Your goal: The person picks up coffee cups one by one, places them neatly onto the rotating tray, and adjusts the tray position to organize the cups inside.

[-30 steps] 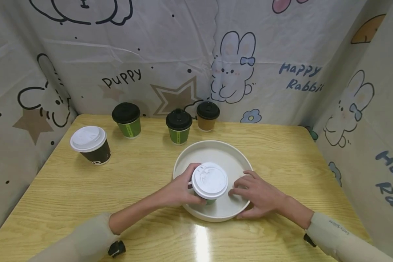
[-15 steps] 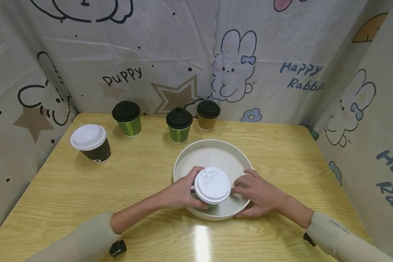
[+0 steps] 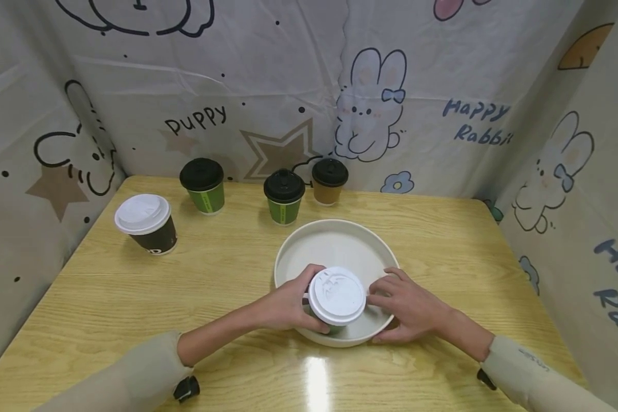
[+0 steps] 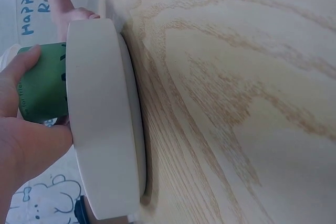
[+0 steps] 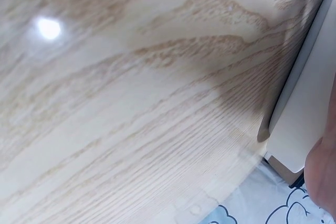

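Below the frame's centre, the white-lidded green cup [image 3: 337,298] was inside the tray [image 3: 335,243], its long axis nearly upright. The left hand [image 3: 292,302], nearer, grasped it from the left; the right hand [image 3: 411,304] held the tray's right rim with curled fingers.

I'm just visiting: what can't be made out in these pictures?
Inside of the held green cup, head view: covered by its white lid.
Its base, left wrist view: behind the wall of the dish.
Some left hand fingers, head view: behind cup and lid.
Most of right hand, right wrist view: cut off by right edge.
Back-left cup print, head view: too small.
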Motion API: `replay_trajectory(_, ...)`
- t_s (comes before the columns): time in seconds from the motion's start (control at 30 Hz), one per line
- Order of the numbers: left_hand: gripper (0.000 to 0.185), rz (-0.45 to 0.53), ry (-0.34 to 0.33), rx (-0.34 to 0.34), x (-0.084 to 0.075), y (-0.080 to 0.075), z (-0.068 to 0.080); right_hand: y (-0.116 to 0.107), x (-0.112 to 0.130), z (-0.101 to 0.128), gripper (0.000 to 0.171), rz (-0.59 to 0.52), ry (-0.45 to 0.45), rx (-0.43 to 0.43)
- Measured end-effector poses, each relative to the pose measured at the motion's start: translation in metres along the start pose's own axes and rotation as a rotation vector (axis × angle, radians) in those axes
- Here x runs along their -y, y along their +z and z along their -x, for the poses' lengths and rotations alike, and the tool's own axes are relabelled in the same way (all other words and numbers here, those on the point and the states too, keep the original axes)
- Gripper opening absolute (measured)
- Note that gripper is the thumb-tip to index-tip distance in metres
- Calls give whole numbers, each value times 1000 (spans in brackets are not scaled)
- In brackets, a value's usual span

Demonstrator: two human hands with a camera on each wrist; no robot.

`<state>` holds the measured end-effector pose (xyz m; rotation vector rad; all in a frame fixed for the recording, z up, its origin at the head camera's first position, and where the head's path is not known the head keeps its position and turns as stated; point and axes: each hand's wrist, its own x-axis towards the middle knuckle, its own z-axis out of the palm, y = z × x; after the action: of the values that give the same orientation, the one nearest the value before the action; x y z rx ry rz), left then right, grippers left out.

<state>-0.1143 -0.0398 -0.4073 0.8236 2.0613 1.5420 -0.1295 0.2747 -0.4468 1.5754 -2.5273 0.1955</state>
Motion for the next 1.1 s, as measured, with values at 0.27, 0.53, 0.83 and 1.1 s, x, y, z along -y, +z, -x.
replay_trajectory(0.27,91,9,-10,5,-1,0,0,-1,-1,1,69,4,5,11)
replay_trajectory(0.53,91,-6,4,23,-1,1,1,0,-1,1,69,15,-2,5)
replay_trajectory(0.83,91,-32,14,30,-1,2,2,0,0,1,68,6,1,0)
replay_trajectory(1.1,91,-80,15,25,0,1,3,1,0,1,68,1,9,-6)
